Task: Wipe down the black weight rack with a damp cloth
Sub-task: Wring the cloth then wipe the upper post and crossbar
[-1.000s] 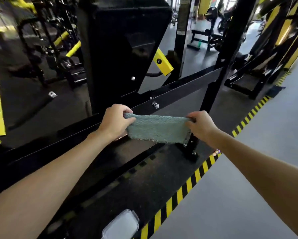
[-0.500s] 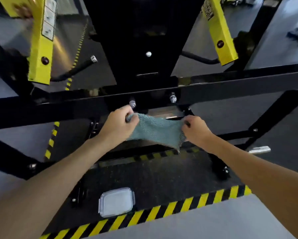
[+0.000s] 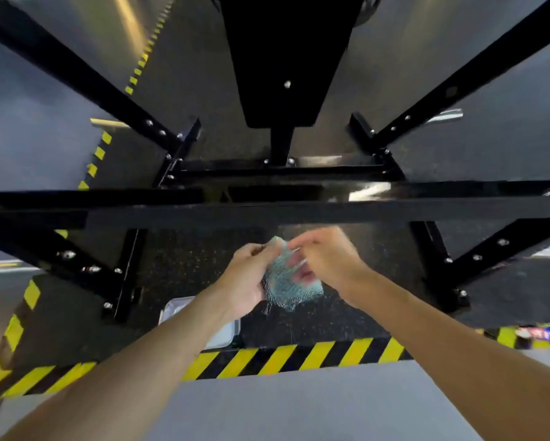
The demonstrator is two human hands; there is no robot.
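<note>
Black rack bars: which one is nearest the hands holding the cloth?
The wide horizontal bar running just beyond the left hand and right hand; the diagonal bars lie off to the sides.

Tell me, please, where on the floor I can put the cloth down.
Bare black mat lies right of the cloth, bordered by the striped edge and the right rack leg. The grey floor before the stripes is also bare. Left is crowded: a clear container sits near the left rack post.

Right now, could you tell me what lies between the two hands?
The bunched teal cloth, held by left hand and right hand, in the head view.
</note>
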